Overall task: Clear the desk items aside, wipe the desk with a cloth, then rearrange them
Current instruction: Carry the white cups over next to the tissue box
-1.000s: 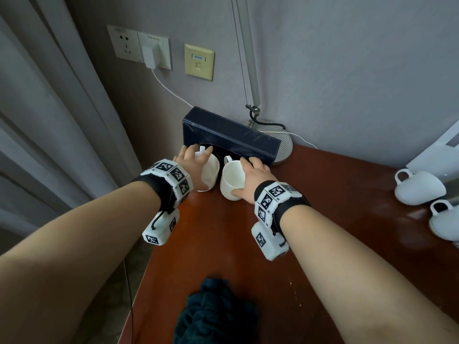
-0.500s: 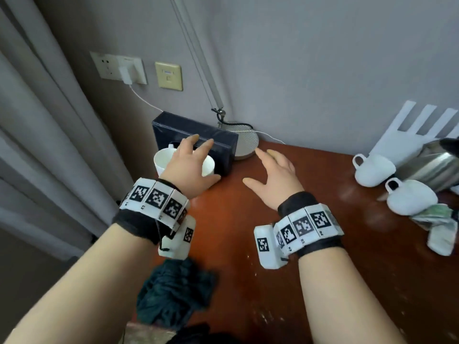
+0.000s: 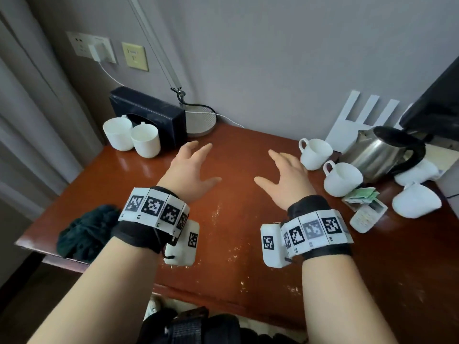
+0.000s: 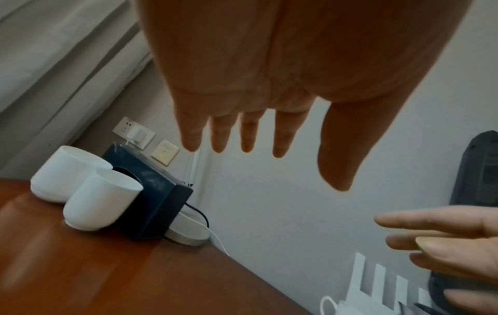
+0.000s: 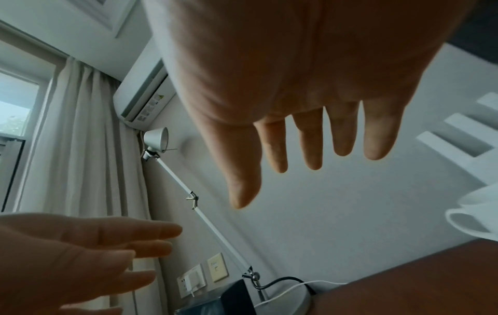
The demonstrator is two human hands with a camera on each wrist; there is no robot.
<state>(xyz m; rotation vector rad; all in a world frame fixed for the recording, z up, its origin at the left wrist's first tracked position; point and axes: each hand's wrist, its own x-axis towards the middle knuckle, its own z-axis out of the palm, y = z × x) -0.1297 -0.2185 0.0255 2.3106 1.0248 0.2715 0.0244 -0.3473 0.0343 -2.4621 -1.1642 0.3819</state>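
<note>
Two white cups (image 3: 131, 137) (image 4: 81, 191) stand side by side at the desk's back left, against a dark box (image 3: 149, 112) (image 4: 153, 191). My left hand (image 3: 196, 167) (image 4: 242, 138) hovers open over the middle of the brown desk (image 3: 223, 244), holding nothing. My right hand (image 3: 283, 175) (image 5: 310, 153) hovers open beside it, fingers spread, just left of two white handled cups (image 3: 327, 165). A dark green cloth (image 3: 84, 232) lies bunched at the desk's front left edge.
A steel kettle (image 3: 387, 155), more white cups (image 3: 414, 202), tea packets (image 3: 360, 194) and a small white phone (image 3: 367, 214) crowd the right side. A lamp base (image 3: 201, 120) with cables sits at the back by the wall. A white slotted stand (image 3: 357, 122) leans on the wall.
Both hands let go of the two white cups at the back left and drew back toward the middle of the desk, now spread open. The view shifted right.
</note>
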